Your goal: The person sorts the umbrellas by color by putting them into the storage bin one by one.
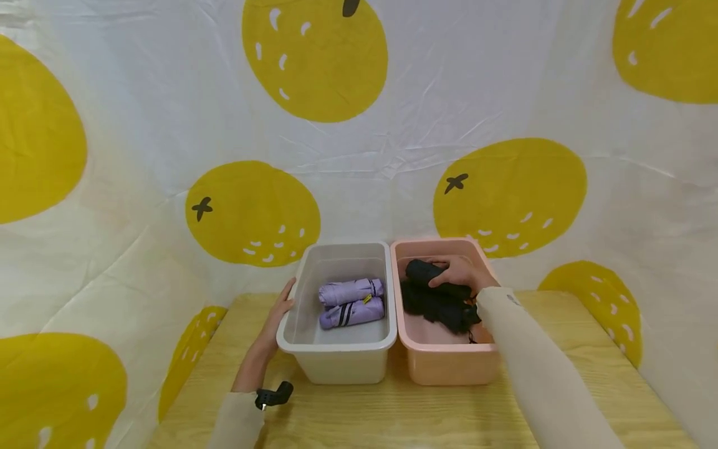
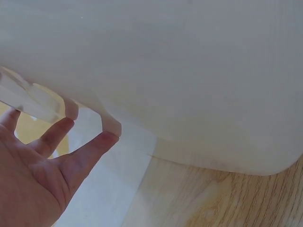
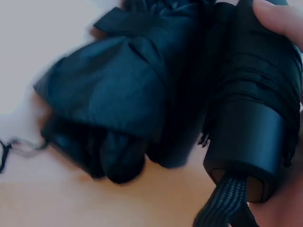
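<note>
My right hand (image 1: 459,273) is inside the pink bin (image 1: 449,368), gripping a black folding umbrella (image 1: 421,272). Seen from the right wrist, this umbrella has a smooth black handle (image 3: 246,142) with a woven strap (image 3: 227,198). A second black umbrella (image 3: 118,85), its cloth loosely bunched, lies beside it. My left hand (image 1: 279,312) rests against the outer left side of the white bin (image 1: 342,368). In the left wrist view its fingertips (image 2: 110,137) touch the rim from below, fingers spread. Two lilac folded umbrellas (image 1: 350,292) lie in the white bin, one with dark stripes.
Both bins stand side by side on a wooden table (image 1: 359,418), rims close together. Behind them hangs a white sheet (image 1: 392,206) printed with large yellow fruit. An orange patch (image 1: 472,300) shows at the pink bin's right side, partly hidden by my right arm.
</note>
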### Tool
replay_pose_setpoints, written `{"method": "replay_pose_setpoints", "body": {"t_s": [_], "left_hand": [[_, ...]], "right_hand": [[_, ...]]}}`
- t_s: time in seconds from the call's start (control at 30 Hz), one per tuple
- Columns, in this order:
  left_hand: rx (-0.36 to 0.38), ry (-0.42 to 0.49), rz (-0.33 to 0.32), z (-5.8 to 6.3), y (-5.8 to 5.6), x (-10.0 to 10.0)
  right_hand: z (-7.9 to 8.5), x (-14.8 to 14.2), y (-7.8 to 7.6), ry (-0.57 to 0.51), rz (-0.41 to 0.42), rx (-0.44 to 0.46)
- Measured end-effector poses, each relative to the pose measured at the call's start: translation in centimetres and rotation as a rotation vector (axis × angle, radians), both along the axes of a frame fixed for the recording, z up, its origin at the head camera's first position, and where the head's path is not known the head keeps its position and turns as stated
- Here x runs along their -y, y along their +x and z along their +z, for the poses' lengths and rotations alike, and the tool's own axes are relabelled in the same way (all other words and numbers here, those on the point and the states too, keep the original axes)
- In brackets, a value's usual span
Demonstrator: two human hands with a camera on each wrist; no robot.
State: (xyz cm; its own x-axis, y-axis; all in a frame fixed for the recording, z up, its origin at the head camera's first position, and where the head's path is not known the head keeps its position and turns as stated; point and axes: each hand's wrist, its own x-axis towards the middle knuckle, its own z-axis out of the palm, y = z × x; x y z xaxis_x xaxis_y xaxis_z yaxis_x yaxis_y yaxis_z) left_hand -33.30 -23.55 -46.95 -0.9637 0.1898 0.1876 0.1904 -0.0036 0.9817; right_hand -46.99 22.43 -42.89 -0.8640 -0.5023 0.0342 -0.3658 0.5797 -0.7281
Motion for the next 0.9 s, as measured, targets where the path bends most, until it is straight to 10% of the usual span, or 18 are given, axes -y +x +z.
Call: {"method": "replay_pose_setpoints", "body": {"t_s": [0.9], "left_hand": [[-0.02,0.009,-0.014,0.0,-0.2,-0.1]], "right_hand": [[-1.5,-0.1,-0.9,0.016,-0.018,-0.045]]}}
